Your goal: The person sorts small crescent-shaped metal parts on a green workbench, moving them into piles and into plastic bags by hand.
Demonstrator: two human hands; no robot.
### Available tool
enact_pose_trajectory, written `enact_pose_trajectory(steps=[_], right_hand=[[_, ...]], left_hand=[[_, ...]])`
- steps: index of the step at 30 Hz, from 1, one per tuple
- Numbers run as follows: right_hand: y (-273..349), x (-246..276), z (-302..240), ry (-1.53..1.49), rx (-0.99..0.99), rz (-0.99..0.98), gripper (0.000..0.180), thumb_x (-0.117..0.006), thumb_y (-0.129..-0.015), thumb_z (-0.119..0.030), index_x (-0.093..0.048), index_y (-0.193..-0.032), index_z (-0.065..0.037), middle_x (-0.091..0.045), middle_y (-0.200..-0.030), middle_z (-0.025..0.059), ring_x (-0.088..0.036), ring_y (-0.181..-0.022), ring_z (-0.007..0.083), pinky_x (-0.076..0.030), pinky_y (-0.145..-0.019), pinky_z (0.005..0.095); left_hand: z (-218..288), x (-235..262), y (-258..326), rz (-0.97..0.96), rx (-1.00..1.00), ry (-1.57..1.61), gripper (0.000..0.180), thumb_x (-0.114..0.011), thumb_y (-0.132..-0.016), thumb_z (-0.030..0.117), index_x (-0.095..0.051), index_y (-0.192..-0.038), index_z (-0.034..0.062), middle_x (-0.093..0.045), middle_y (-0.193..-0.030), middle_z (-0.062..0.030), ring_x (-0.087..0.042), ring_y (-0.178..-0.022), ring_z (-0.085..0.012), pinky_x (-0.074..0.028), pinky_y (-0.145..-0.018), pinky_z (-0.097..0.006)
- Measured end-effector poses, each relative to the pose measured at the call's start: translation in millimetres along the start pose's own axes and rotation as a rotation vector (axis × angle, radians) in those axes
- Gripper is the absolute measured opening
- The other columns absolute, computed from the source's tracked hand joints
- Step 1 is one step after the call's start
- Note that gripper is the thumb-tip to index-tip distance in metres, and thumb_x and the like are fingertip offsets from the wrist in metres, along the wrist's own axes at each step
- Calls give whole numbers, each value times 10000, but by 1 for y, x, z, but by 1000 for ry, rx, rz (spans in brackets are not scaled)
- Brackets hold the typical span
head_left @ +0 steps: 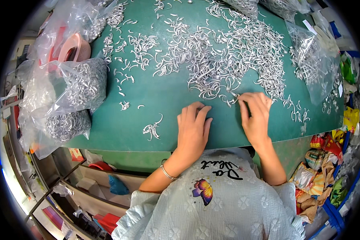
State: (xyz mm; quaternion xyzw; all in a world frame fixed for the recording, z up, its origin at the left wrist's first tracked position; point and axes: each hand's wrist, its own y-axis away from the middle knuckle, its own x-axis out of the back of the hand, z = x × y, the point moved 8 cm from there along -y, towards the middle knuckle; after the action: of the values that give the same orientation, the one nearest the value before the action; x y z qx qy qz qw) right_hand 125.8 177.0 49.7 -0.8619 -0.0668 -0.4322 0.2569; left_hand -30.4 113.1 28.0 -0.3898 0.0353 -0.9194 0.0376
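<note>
Many small curved silver metal pieces [212, 60] lie heaped and scattered over a green tabletop [160, 86]. At the near edge of the heap, my right hand [255, 116] has its thumb and forefinger closed at the tip of a curved metal piece [233, 101]. To its left my left hand [193, 126] rests just above the table, fingers bent loosely and thumb apart from the forefinger. Nothing shows between those fingers, though their undersides are hidden. A small separate cluster of curved pieces [152, 129] lies left of that hand.
Clear plastic bags of metal pieces [86, 86] stand along the left edge, beside a pink plastic basket [77, 48]. Another clear bag [318, 60] lies at the right. Below left is an open drawer unit [96, 192]. Colourful packages [312, 176] are piled at the right.
</note>
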Motion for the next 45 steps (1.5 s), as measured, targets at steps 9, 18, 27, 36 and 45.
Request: enact_pose_trajectory(steps=[9,18,27,36,45], right_hand=[[12,-14,-7,62,30,-140,182,-735,-747,-93,-645,-904,-76,-566,-1003,46,-505,-946,253,-338,-829,397],[-8,-20,5,83,-41,-34,131,-717,-791,-108,-630,-882,-77,-576,-914,56,-524,-899,253,-345,-799,387],[22,41,49,48,-151,74,125,-685,-812,-39,-655,-933,-39,-633,-959,87,-567,-924,284,-404,-819,370],[39,42,55,184,-204,-8,255,-723,-781,-82,-631,-1015,-45,-588,-1029,109,-540,-947,298,-391,-785,395],[57,64,65,-14,-312,188,174,-692,-780,17,-648,-947,-2,-606,-976,135,-564,-919,308,-451,-809,386]], left_hand=[[10,-22,-36,80,-161,-133,252,-657,-802,29,-633,-1049,74,-544,-1106,-86,-488,-1007,-286,-356,-812,-403],[5,-19,-8,147,-112,68,230,-616,-841,-7,-588,-1069,-1,-567,-1051,-163,-564,-886,-320,-445,-747,-394],[23,-34,-15,102,-133,49,222,-629,-839,-30,-597,-1058,-28,-550,-999,-166,-566,-889,-340,-477,-770,-402],[38,-41,15,-55,-159,83,221,-595,-821,-89,-607,-1028,-13,-557,-1007,-158,-586,-841,-328,-496,-716,-395],[57,-49,12,-70,-208,99,211,-648,-829,-19,-614,-1036,-5,-553,-1015,-144,-577,-877,-325,-490,-745,-399]])
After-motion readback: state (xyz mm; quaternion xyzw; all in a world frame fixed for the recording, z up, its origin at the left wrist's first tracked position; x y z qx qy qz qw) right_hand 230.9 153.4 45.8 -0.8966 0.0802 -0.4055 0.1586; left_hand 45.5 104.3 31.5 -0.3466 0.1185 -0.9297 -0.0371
